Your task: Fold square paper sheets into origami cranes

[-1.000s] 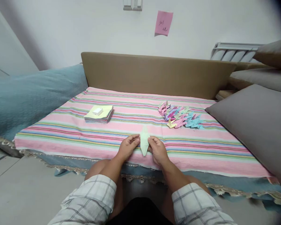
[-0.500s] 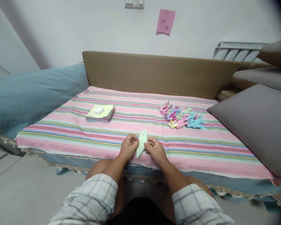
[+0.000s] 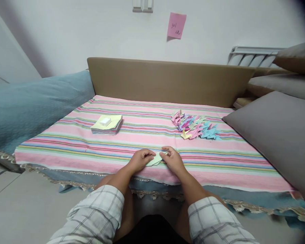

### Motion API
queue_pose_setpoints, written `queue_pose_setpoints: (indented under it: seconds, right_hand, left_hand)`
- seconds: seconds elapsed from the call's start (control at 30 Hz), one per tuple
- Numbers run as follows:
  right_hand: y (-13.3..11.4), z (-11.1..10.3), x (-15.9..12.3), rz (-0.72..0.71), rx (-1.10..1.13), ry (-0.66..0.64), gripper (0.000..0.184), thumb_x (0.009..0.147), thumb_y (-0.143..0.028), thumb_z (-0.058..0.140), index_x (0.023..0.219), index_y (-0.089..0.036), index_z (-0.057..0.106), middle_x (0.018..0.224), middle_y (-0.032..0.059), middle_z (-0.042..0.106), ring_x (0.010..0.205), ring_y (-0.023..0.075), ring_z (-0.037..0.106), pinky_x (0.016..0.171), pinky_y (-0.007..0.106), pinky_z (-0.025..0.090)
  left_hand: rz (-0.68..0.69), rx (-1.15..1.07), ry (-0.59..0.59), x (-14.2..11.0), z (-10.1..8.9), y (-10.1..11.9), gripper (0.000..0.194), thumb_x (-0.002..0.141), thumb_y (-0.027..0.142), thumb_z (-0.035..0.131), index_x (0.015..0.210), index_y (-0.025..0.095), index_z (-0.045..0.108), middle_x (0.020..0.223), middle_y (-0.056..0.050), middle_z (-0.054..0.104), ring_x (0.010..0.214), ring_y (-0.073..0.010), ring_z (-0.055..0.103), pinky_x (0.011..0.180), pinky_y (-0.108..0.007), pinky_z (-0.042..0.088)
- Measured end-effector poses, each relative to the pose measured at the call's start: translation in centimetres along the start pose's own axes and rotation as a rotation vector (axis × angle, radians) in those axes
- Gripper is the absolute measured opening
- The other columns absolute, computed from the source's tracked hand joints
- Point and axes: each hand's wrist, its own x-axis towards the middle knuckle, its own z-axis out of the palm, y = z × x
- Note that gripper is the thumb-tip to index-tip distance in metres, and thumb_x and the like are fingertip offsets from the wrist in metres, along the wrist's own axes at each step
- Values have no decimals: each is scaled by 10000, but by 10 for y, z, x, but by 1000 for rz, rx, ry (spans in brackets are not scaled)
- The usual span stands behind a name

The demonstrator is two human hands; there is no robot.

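A pale green folded paper (image 3: 156,159) lies nearly sideways between my two hands, above the striped cloth (image 3: 147,135). My left hand (image 3: 141,160) pinches its left part between thumb and fingers. On the other side, my right hand (image 3: 173,161) grips the right part with thumb and fingertips, covering that end. Beyond my right hand sits a cluster of folded paper cranes (image 3: 195,126) in pink, purple, blue, yellow and green. To the left stands a stack of square paper sheets (image 3: 114,127), yellow on top, with a small white block (image 3: 105,121) resting on it.
A brown backrest (image 3: 167,81) runs along the far side of the seat. Grey cushions (image 3: 274,135) are piled at the right, and a blue padded armrest (image 3: 40,101) borders the left. A pink note (image 3: 176,25) is stuck on the wall.
The green paper has turned from upright, through a slant, to nearly sideways between my hands. My fingers have shifted their hold on it. The cranes and the stack stay put.
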Motion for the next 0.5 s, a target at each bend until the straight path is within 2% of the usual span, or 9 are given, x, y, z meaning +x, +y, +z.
queue_pose_setpoints:
  seconds: [0.1, 0.23, 0.33, 0.5]
  right_hand:
    - [-1, -7, 2, -65, -243, 42, 249, 728, -408, 579, 854, -199, 629, 726, 0, 640, 564, 125, 525, 579, 263, 407]
    - [-4, -11, 1, -55, -525, 103, 194, 768, -378, 552, 859, -235, 644, 820, 4, 679, 646, 151, 564, 608, 268, 381]
    - [-3, -12, 0, -69, -628, 106, 176, 780, -367, 555, 866, -246, 651, 839, 9, 670, 728, 169, 578, 607, 263, 374]
    - [3, -13, 0, -367, -679, 160, 131, 782, -239, 565, 856, -214, 669, 955, 58, 634, 923, 201, 534, 803, 314, 383]
  left_hand:
    - [181, 220, -8, 9, -1, 3, 150, 794, 153, 556, 858, 191, 687, 884, -36, 696, 842, -151, 620, 778, -279, 472]
    - [398, 525, 128, 9, 8, -4, 157, 837, 179, 537, 839, 204, 692, 1039, -71, 673, 924, -179, 596, 834, -348, 463]
    - [515, 639, 129, 2, 14, -12, 181, 848, 165, 522, 895, 220, 688, 1024, -59, 685, 905, -179, 595, 815, -360, 472]
    - [537, 616, 64, -11, 13, -8, 290, 803, 116, 508, 1036, 202, 656, 1044, -68, 680, 957, -190, 597, 856, -370, 491]
